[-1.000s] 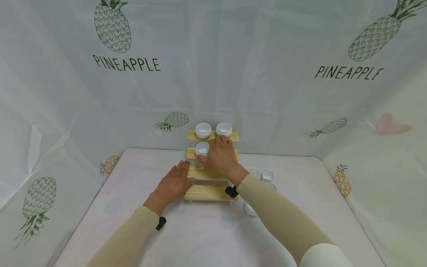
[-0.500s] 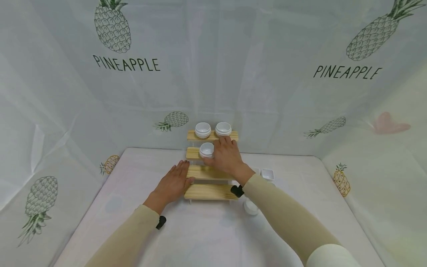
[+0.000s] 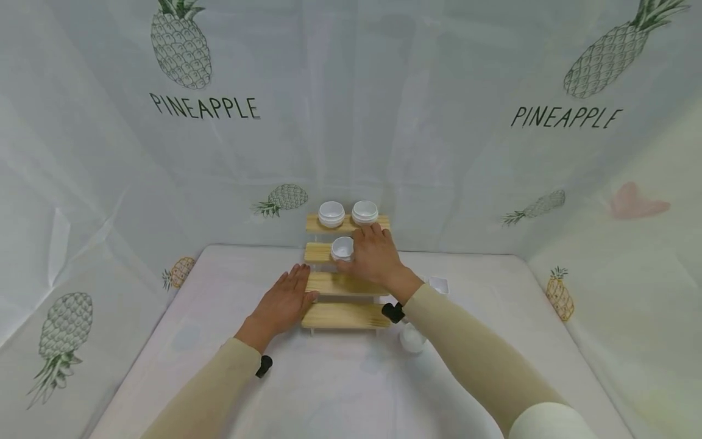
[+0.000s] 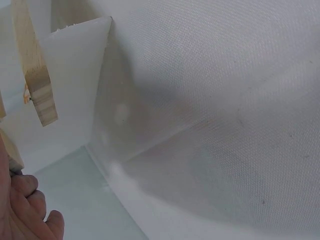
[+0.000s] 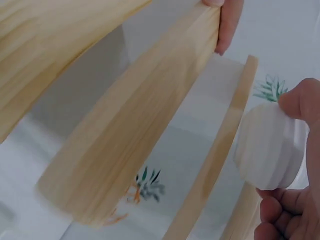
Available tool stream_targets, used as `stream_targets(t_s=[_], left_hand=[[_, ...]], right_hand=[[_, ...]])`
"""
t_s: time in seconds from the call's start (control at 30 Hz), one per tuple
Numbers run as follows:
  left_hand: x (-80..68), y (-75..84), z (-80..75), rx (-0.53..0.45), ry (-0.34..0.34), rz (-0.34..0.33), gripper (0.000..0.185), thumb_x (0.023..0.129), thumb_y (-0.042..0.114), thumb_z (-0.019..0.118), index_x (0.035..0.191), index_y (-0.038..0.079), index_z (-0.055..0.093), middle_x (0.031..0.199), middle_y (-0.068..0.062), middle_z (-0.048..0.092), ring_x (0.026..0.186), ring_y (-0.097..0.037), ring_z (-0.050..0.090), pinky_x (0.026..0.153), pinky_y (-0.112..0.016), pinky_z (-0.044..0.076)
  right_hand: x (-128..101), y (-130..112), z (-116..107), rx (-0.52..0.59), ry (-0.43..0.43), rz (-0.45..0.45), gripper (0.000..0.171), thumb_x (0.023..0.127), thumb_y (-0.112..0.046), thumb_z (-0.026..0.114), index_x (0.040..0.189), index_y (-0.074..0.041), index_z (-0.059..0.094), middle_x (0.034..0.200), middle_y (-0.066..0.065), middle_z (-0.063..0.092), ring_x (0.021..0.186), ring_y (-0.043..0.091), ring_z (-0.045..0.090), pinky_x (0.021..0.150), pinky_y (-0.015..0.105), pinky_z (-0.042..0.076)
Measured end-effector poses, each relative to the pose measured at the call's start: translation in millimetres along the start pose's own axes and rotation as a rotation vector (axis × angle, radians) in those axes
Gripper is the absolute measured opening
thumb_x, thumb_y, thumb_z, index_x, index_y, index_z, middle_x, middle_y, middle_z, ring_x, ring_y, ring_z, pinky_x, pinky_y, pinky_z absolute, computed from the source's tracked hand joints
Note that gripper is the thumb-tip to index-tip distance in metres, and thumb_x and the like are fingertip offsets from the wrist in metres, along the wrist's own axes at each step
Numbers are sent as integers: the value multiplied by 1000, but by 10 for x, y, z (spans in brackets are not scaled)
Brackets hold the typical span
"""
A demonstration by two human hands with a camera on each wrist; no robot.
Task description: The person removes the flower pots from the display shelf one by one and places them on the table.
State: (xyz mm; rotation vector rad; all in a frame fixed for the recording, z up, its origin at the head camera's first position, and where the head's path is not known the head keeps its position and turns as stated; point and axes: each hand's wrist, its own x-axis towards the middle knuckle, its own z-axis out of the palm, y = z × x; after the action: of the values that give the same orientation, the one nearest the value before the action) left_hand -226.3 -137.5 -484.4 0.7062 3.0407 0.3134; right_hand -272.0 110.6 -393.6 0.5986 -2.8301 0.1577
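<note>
White and ribbed, the small cup (image 3: 342, 248) stands upright with its mouth up, on the second step from the top of the wooden stepped rack (image 3: 344, 316). It sits left of the middle of that step. The right hand (image 3: 375, 259) pinches the cup between thumb and fingers (image 5: 299, 97). The left hand (image 3: 285, 300) lies flat with straight fingers against the left end of the third step. Two more white cups (image 3: 331, 214) stand on the top step. Compared with a second ago, the cup has moved a little to the right along its step.
</note>
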Motion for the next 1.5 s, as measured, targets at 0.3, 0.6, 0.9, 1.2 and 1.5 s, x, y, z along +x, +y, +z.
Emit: stream_targets(t_s=[0.3, 0.6, 0.9, 1.2, 1.5], left_hand=[[-8, 7, 4, -17, -1, -12, 77, 115, 47, 37, 166, -7, 16, 173, -24, 23, 162, -39, 19, 132, -55, 21], [-2, 8, 37, -13, 8, -3, 77, 115, 47, 38, 165, -8, 17, 172, -25, 24, 162, -39, 20, 132, -55, 22], [19, -29, 88, 8, 18, 2, 78, 115, 49, 36, 166, -6, 17, 173, -24, 24, 162, -38, 19, 132, -55, 22], [18, -42, 78, -5, 5, -15, 79, 115, 48, 38, 166, -7, 15, 173, -24, 23, 163, -39, 18, 132, -55, 21], [36, -7, 41, -13, 1, -8, 78, 115, 47, 38, 166, -8, 16, 172, -25, 23, 162, -39, 19, 132, -55, 21]], right_hand=[[-614, 508, -35, -11, 137, -72, 67, 88, -59, 77, 114, 2, 67, 100, 13, 62, 93, 31, 50, 78, 41, 41], [-1382, 992, 148, -24, 235, -76, 62, 82, -48, 81, 112, 4, 67, 96, 14, 63, 90, 32, 52, 75, 41, 41], [-1950, 1262, 302, -15, 259, -49, 60, 76, -43, 85, 110, 2, 66, 93, 10, 62, 87, 29, 51, 73, 38, 39], [-2295, 1399, 539, -1, 237, -27, 58, 75, -41, 85, 109, 2, 67, 94, 9, 63, 88, 28, 54, 73, 39, 43], [-2432, 1469, 729, 9, 200, -21, 56, 76, -39, 86, 110, 2, 68, 96, 7, 61, 90, 25, 53, 76, 41, 45]])
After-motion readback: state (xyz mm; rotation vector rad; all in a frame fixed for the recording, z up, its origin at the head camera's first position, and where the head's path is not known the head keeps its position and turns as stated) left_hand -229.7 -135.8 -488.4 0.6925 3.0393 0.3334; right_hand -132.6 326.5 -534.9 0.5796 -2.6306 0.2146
